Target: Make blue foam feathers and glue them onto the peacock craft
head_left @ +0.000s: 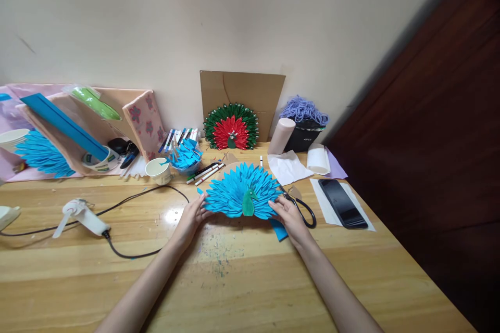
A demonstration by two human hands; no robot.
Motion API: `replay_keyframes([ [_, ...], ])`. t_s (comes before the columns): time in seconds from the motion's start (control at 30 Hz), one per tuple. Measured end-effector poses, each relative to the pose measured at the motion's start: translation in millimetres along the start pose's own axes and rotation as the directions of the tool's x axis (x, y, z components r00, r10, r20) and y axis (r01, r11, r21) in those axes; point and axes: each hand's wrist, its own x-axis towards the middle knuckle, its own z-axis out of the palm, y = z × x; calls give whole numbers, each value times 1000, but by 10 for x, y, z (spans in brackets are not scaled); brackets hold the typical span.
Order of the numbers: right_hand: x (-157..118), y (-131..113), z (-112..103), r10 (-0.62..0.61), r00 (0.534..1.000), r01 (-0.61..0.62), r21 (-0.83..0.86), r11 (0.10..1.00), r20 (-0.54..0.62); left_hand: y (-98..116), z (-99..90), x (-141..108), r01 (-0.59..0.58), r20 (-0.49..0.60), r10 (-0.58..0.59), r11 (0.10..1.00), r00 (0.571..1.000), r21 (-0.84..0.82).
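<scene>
Your two forearms reach from the near side over the wooden surface (234,302). At the far left, a pink box (142,119) holds a green packet (97,103), and a white tub (104,166) carries a long blue strip (68,127), which leans to the left. To the right of it stands a paper cup (158,176); a blue scrap lies across its rim. Just beside the cup, a small bowl (188,170) is heaped with blue cut pieces (186,154). At the far right, purple yarn (303,109) is piled on a black box (303,138).

You are grasping the blue peacock (240,192) with both hands: your left hand (196,210) pinches its left lower side, your right hand (289,214) its right one. It is between them, tilted upward, with the green body facing you.

Near you, between the forearms, the wood shows with small blue specks. On the left a cord (133,256) curves close to your forearm; on the right, scissors (307,213) lie just beside your hand. Farther right, past the phone (342,203), the surface's edge runs slantwise along a dark brown panel (429,140).
</scene>
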Motion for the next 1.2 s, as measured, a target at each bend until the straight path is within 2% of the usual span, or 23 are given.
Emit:
replay_keyframes([
  [0.13,-24,7,43,21,999,-19,-48,999,43,15,17,-34,-8,37,3,993,999,121],
  [0.33,-39,-1,78,9,998,-5,-65,998,57,40,47,-53,-34,-21,40,972,999,233],
  [0.5,-44,-20,59,2,1000,-2,-36,999,24,-6,23,-29,-21,4,21,975,1000,223],
  [0.57,-29,-24,28,11,1000,-11,-5,1000,-8,-36,3,-4,-22,-18,26,979,999,205],
  [0.67,16,-19,-41,7,996,-3,54,999,-87,-74,-13,34,-50,-58,62,981,996,187],
  [0.77,61,-11,-98,13,990,3,113,994,-140,-106,1,45,-116,-40,128,969,991,218],
  [0.97,52,-15,-62,28,993,-9,161,987,-115,-178,40,-12,-254,69,247,881,967,399],
  [1.13,0,23,16,55,995,-41,178,983,-79,-270,19,-20,-272,78,269,827,960,492],
  [1.2,-6,55,37,63,996,-50,180,982,-64,-294,34,-30,-273,67,287,775,956,570],
])
